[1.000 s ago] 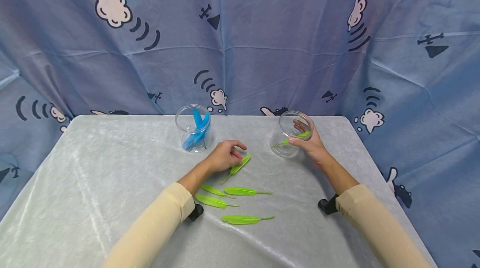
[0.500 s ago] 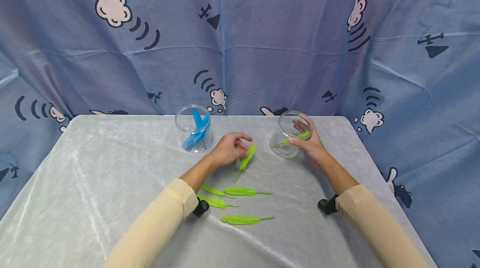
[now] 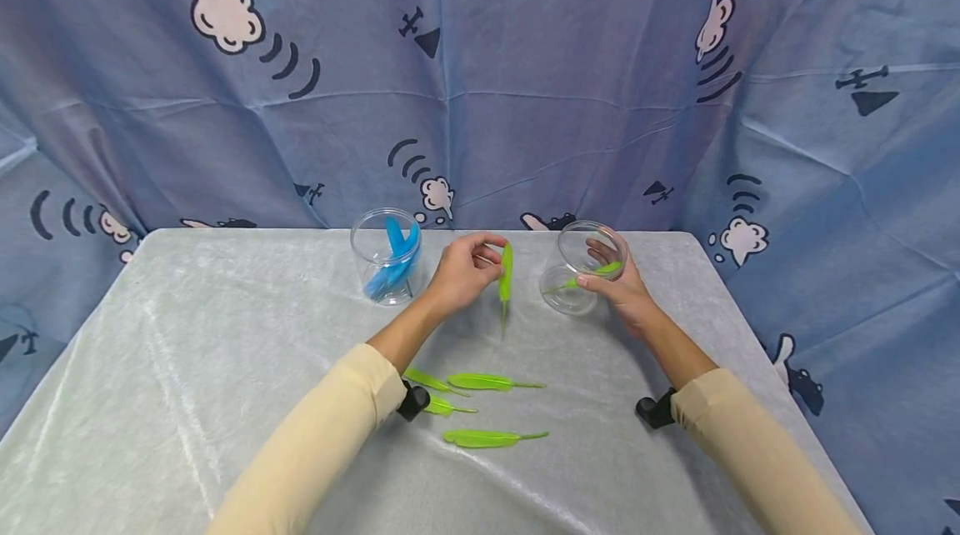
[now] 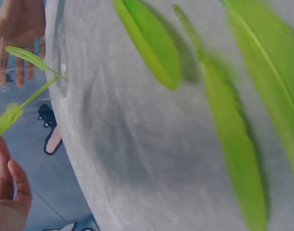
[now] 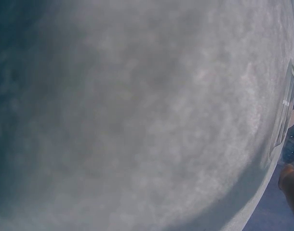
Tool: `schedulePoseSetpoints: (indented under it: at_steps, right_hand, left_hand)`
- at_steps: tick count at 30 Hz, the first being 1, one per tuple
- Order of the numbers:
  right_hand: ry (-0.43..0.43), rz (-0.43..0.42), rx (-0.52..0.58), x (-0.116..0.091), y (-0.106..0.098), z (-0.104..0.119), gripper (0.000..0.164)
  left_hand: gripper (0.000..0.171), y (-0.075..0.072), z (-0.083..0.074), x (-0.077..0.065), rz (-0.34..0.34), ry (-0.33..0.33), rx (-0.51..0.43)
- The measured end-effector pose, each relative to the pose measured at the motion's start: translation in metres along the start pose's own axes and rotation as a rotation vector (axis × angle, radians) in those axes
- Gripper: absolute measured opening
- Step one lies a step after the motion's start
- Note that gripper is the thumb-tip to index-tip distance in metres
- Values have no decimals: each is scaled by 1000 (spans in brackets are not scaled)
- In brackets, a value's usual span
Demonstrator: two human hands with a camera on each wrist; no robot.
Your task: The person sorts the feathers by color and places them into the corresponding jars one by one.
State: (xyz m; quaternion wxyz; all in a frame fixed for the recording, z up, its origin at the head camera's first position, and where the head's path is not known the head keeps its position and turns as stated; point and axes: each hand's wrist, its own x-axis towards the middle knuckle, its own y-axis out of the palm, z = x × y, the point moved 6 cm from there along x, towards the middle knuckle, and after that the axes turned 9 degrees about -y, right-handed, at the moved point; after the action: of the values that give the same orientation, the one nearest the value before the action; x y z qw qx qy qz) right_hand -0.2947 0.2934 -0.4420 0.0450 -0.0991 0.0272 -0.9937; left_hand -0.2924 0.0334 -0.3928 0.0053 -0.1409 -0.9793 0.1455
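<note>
Between thumb and fingertips, my left hand [image 3: 463, 272] pinches a bright green feather [image 3: 506, 275] by its vane, the bare quill pointing down above the table. My right hand [image 3: 628, 292] grips a clear jar [image 3: 557, 295] near its rim, its mouth leaning right. Inside that jar lies another green feather [image 3: 607, 267]. In the left wrist view the held feather [image 4: 8, 119] has its quill end overlapping the jar's base area. The right wrist view catches only the jar's edge [image 5: 283, 113] and a finger [image 5: 291, 185] at the far right.
A second clear jar [image 3: 360, 256] stands at the back left with blue feathers [image 3: 392, 272] in it. Several green feathers [image 3: 483, 382] lie on the grey cloth-covered table [image 3: 187, 368] in front, some partly hidden by the left wrist. A patterned blue curtain [image 3: 487, 127] hangs behind.
My left hand has lifted the green feather from the table and carried it back and to the right, turning it from slanted to upright. The right hand and jar have stayed put.
</note>
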Motion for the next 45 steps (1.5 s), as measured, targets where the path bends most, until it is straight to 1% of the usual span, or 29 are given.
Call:
schedulePoseSetpoints:
  at_steps: [4,6,11,16,21,24,28,33,36,40,45]
  right_hand:
    - [-2,-1,1,0,0,-1,90]
    - [-5,-1,1,0,-1,-1,90]
    - [-6,2,-6,0,-1,0,91]
    - [2,1,-11,0,-1,0,92]
    - [2,2,-9,0,-1,0,92]
    - [5,-1,-12,0,-2,1,92]
    - [15,-4,-23,0,-2,1,92]
    - [20,2,-31,0,0,1,92]
    - [17,4,-26,0,-1,0,91]
    - [14,5,-33,0,-2,-2,90]
    - [14,4,-37,0,-3,-3,91]
  left_hand:
    - [31,-1,-9,2,-54,17,-40]
    - [30,-2,-14,2,-91,39,-61]
    - [30,-5,-30,3,-179,124,-93]
    - [29,-4,-45,3,-222,191,-90]
    - [28,-3,-56,4,-269,243,-109]
    - [28,1,-61,4,-277,266,-115]
    - [27,8,-66,4,-265,275,-98]
    - [25,15,-67,5,-259,271,-94]
    - [23,20,-67,6,-251,279,-89]
    - [21,25,-67,6,-255,287,-39]
    - [17,30,-67,6,-285,287,43]
